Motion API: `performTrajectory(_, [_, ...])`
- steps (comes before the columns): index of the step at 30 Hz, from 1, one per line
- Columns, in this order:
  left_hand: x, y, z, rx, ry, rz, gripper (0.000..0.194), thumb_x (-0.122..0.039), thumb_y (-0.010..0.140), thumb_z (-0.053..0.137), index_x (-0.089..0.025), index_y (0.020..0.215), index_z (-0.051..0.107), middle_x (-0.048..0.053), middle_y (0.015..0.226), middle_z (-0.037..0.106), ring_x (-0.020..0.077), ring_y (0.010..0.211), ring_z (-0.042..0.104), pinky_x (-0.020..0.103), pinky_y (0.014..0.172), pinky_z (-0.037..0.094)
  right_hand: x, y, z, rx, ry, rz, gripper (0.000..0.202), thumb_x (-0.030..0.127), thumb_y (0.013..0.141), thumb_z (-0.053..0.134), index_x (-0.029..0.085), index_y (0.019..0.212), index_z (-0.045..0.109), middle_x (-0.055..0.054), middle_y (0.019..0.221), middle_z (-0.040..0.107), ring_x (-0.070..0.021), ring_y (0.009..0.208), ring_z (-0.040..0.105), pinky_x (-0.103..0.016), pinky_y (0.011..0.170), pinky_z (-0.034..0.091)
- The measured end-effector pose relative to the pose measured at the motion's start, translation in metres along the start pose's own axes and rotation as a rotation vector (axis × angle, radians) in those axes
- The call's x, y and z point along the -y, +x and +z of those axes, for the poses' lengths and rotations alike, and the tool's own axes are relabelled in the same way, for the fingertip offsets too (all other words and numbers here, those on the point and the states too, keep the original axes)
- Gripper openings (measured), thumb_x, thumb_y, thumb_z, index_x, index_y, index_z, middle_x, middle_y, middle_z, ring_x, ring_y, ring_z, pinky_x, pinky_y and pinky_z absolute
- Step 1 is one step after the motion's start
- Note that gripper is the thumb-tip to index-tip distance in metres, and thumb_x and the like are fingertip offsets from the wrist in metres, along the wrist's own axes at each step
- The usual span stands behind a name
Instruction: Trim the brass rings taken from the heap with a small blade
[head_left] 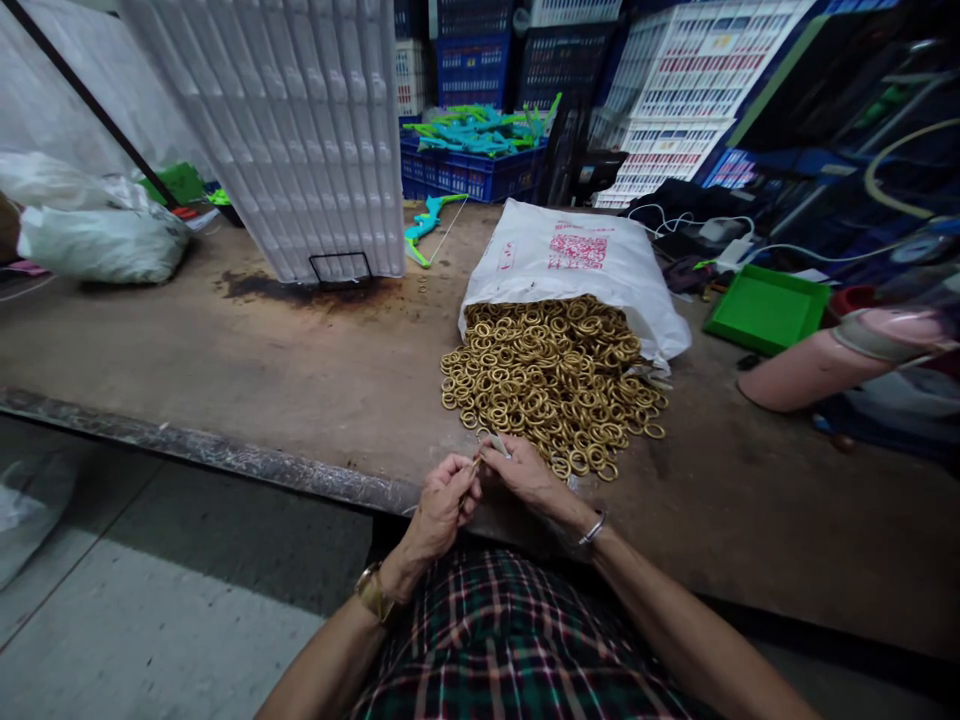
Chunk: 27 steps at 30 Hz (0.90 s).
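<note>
At the table's front edge my left hand (448, 498) is closed, pinching a brass-coloured ring (475, 465) that my fingers mostly hide. Close against it, my right hand (529, 472) is closed on a small flat metal blade (499, 446), its thumb and fingers meeting at the ring. Just beyond both hands lies a big heap of brass-coloured rings (551, 375). The heap spills out of the mouth of a white woven sack (517, 250) with red print, which lies on its side.
The brown wooden table (330, 370) carries a tall ribbed translucent panel (322, 130) on a black wire stand. Blue-green plastic bows fill a blue crate (480, 172) behind. To the right are a green tray (769, 308) and a pink bottle (814, 365). White bags (105, 240) rest at the left.
</note>
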<state>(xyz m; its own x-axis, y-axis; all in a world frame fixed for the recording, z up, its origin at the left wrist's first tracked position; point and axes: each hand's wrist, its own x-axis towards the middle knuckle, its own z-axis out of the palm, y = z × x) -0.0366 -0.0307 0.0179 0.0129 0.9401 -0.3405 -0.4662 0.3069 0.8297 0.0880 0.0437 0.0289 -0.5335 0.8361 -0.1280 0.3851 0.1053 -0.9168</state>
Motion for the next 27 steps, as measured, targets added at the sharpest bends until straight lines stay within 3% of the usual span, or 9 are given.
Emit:
performTrajectory(4, [-0.001, 0.001, -0.001, -0.048, 0.034, 0.044, 0.034, -0.047, 0.071, 0.061, -0.017, 0.075, 0.046, -0.006, 0.058, 0.048, 0.0016, 0.038, 0.033, 0.016, 0.036, 0.019, -0.002, -0.006, 0.0, -0.048, -0.415, -0.086, 0.016, 0.019, 0.078, 0.037, 0.018, 0.07, 0.051, 0.002, 0.06, 0.048, -0.0104, 0.055, 0.04, -0.022, 0.054, 0.028])
performTrajectory(8, [-0.004, 0.002, 0.0, -0.096, 0.081, 0.068, 0.035, -0.048, 0.071, 0.06, -0.017, 0.076, 0.046, -0.006, 0.057, 0.049, 0.002, 0.038, 0.033, 0.016, 0.037, 0.02, -0.003, -0.013, 0.003, 0.045, -0.722, -0.14, 0.02, 0.009, 0.071, 0.04, 0.018, 0.081, 0.055, -0.002, 0.07, 0.058, -0.0121, 0.061, 0.046, -0.024, 0.058, 0.027])
performTrajectory(16, [0.0, 0.004, -0.002, -0.128, 0.17, 0.095, 0.036, -0.05, 0.07, 0.06, -0.017, 0.077, 0.048, -0.006, 0.055, 0.049, 0.0031, 0.04, 0.035, 0.016, 0.039, 0.024, 0.002, -0.014, 0.007, 0.121, -0.813, -0.116, 0.021, 0.011, 0.076, 0.038, 0.018, 0.086, 0.055, -0.004, 0.075, 0.062, -0.0135, 0.064, 0.052, -0.025, 0.057, 0.026])
performTrajectory(21, [-0.006, -0.01, 0.002, -0.115, 0.226, 0.111, 0.034, -0.049, 0.072, 0.059, -0.017, 0.069, 0.047, -0.006, 0.05, 0.046, 0.004, 0.04, 0.036, 0.017, 0.04, 0.026, -0.003, -0.013, 0.006, 0.115, -0.857, -0.07, 0.024, 0.014, 0.077, 0.038, 0.016, 0.096, 0.052, -0.005, 0.078, 0.063, -0.0147, 0.067, 0.055, -0.024, 0.058, 0.027])
performTrajectory(25, [-0.013, -0.025, 0.005, 0.019, 0.095, 0.067, 0.029, -0.044, 0.076, 0.058, -0.018, 0.072, 0.046, -0.006, 0.05, 0.046, 0.004, 0.039, 0.036, 0.017, 0.039, 0.025, -0.009, -0.012, 0.004, 0.047, -0.897, -0.006, 0.025, 0.014, 0.078, 0.038, 0.015, 0.099, 0.051, -0.007, 0.078, 0.064, -0.0153, 0.068, 0.057, -0.025, 0.058, 0.028])
performTrajectory(27, [-0.015, -0.026, 0.004, 0.032, -0.055, 0.019, 0.028, -0.042, 0.076, 0.059, -0.018, 0.072, 0.044, -0.006, 0.054, 0.047, 0.0029, 0.038, 0.033, 0.016, 0.037, 0.022, -0.007, -0.01, 0.006, 0.017, -0.912, 0.004, 0.024, 0.014, 0.077, 0.041, 0.016, 0.1, 0.05, -0.008, 0.082, 0.065, -0.0158, 0.071, 0.058, -0.024, 0.059, 0.029])
